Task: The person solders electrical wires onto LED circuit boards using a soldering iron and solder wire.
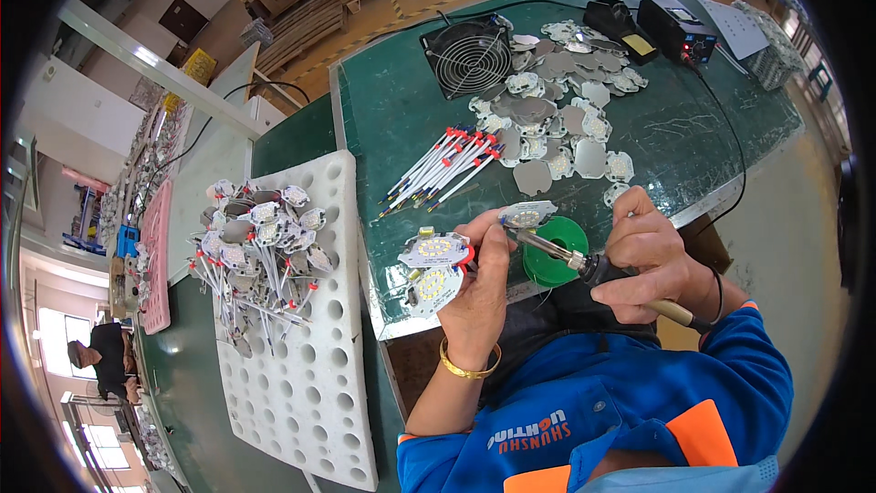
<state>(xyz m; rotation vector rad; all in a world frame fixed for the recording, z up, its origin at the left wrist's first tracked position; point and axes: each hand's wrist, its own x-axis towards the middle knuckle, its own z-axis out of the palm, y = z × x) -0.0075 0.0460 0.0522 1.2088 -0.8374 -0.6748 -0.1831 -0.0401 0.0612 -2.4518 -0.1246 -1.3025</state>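
Note:
My left hand is closed on several LED boards, white plates with yellow dots. Two of these LED boards fan out to its left, with a bit of red beside them. Another LED board is pinched at the fingertips. My right hand grips a soldering iron by its dark handle. Its metal shaft points left, and the tip lies at or just under the pinched board; contact cannot be made out. Behind the shaft is a round green spool at the table's front edge.
On the green table lie white wires with red ends, a heap of LED boards, a black fan, an iron stand and a soldering station. Wired boards rest on a holed white foam tray at left.

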